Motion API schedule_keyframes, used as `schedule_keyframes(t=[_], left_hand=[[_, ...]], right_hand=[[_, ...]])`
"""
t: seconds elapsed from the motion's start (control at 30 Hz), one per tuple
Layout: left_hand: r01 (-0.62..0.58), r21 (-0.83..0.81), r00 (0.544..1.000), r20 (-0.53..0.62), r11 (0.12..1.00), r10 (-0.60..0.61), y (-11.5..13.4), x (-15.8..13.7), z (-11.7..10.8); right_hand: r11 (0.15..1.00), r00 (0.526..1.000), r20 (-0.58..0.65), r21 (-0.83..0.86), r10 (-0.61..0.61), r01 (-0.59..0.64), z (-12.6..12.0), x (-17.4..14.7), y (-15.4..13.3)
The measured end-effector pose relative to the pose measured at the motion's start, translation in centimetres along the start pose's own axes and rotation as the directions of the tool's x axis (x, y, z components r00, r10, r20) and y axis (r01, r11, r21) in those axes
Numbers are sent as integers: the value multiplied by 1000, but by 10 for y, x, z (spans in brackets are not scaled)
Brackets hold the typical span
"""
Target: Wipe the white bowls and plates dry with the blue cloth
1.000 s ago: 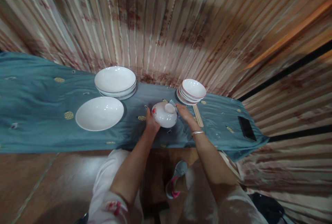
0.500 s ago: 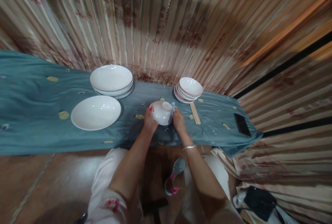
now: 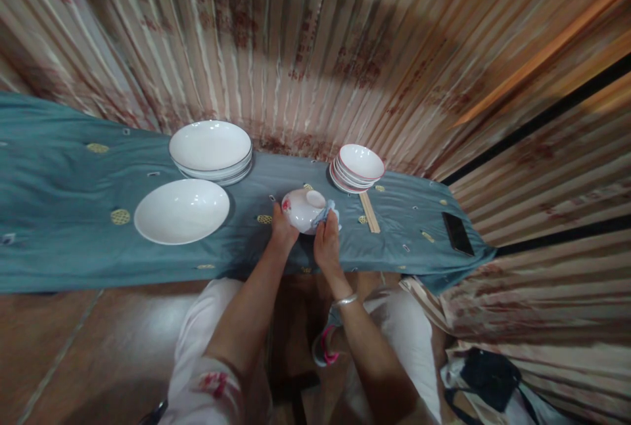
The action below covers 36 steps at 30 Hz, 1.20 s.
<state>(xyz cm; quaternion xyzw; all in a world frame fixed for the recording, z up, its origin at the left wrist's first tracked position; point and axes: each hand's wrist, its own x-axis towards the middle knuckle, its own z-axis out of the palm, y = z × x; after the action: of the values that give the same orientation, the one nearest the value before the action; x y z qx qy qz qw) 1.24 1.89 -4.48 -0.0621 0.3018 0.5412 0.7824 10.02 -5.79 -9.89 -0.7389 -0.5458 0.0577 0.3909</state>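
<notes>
A white bowl with a red flower pattern is upside down between my hands, its foot ring facing up. My left hand grips the bowl by its left side, fingers partly hidden beneath it. In my right hand is a bunched light-blue cloth, pressed against the bowl's right, near side. A silver bangle circles my right wrist. Behind and to the right stands a stack of small red-rimmed bowls, with light wooden chopsticks lying just in front of it.
A stack of large white plates stands at the back left, and a wide white dish lies before it. At the right end of the teal-covered table is a black phone. A pleated curtain hangs behind.
My right hand has moved with the cloth from the bowl's right edge toward its near side, leftward and down. My left hand keeps its hold on the bowl.
</notes>
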Motion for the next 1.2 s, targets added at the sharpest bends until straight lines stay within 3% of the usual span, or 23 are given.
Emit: schedule_keyframes(t=[0.43, 0.6, 0.93, 1.2], left_hand=[[33, -40, 999, 20, 999, -32, 5, -14, 6], [27, 19, 1000, 14, 999, -28, 6, -15, 4], [80, 4, 996, -26, 997, -80, 8, -21, 7], [67, -47, 994, -80, 997, -71, 7, -12, -3]], right_hand=[[982, 989, 38, -126, -140, 144, 0, -19, -11], [961, 974, 69, -161, -214, 223, -3, -23, -15], [832, 891, 175, -321, -418, 453, -8, -22, -14], [733, 810, 318, -349, -493, 584, -14, -16, -22]])
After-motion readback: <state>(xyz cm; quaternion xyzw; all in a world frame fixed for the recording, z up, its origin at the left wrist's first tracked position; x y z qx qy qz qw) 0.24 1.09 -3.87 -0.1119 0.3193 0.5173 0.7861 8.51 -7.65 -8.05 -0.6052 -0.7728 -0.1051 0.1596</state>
